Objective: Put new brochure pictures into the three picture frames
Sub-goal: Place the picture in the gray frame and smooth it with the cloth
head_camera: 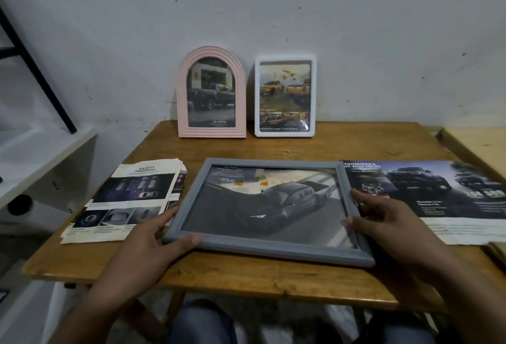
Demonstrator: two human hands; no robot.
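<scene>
A grey rectangular picture frame (273, 250) lies face up in the middle of the wooden table (238, 275), showing a dark pickup picture. My left hand (153, 242) grips its near left corner, thumb on the front rail. My right hand (383, 220) holds its right side, fingers on the rail. A pink arched frame (183, 102) and a white rectangular frame (313, 97) stand upright against the wall at the back, each with a truck picture inside. Brochure pages (123, 204) lie at the left, and a large brochure sheet (443, 198) lies at the right.
A white shelf unit (41, 163) stands left of the table, with a black slanted bar (38, 75) above it. A second light wooden surface (482, 149) adjoins the table at the far right. My knees show under the table's front edge.
</scene>
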